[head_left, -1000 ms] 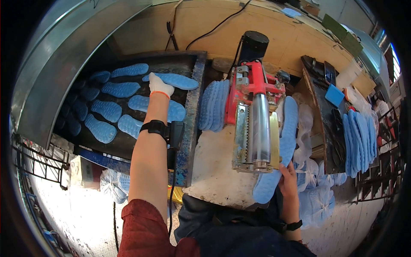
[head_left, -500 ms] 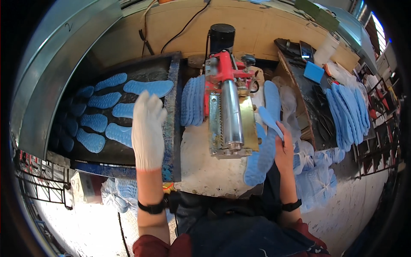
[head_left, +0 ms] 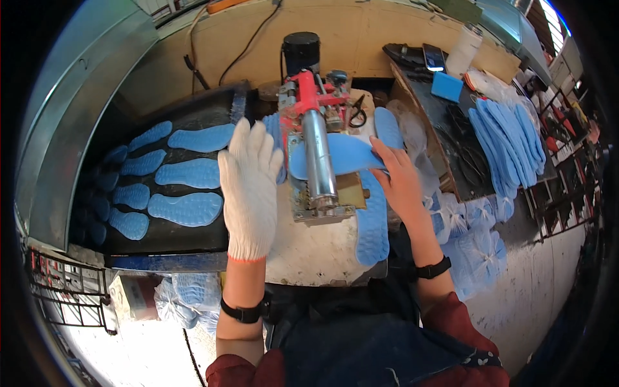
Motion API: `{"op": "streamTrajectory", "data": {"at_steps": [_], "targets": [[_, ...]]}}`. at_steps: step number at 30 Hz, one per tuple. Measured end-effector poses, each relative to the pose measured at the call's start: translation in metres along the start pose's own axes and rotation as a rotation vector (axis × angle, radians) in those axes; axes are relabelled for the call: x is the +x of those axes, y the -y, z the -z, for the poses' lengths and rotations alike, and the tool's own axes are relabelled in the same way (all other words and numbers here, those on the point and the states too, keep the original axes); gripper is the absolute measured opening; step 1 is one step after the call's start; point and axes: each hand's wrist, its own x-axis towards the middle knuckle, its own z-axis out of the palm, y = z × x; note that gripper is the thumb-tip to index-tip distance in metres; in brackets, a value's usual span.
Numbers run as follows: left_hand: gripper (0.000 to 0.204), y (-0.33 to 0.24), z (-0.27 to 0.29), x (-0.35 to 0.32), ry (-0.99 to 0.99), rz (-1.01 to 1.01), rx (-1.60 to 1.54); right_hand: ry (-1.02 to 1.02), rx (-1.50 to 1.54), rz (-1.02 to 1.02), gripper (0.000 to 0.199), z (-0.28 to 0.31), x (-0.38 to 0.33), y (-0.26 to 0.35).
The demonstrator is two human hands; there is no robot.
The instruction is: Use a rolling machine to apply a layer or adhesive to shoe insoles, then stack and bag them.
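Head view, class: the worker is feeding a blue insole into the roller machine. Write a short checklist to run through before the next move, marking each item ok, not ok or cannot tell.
1. Right hand grips the blue insole at its near end: ok.
2. Insole lies across the metal roller of the red machine: ok.
3. Right fingertips kept back from the roller: ok, though close.
4. Gloved left hand empty and off the machine: ok, it hangs open beside it.
5. Room on the black belt among the laid-out insoles: ok, bare belt at the near edge.
6. Roller turning: cannot tell.
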Motion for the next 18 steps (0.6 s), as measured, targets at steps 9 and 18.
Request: {"op": "streamTrajectory", "data": {"at_steps": [9, 18], "targets": [[0.080, 0.039, -0.004, 0.036, 0.083, -0.044, 0.517, 0.058, 0.118, -0.384, 0.064, -0.024, -0.080, -0.045], [0.075, 0.069, 0.058, 0.016, -0.014, 0.189, 0.410, 0.235, -0.154, -0.200, 0.052, -0.077, -0.138, -0.039]]}}
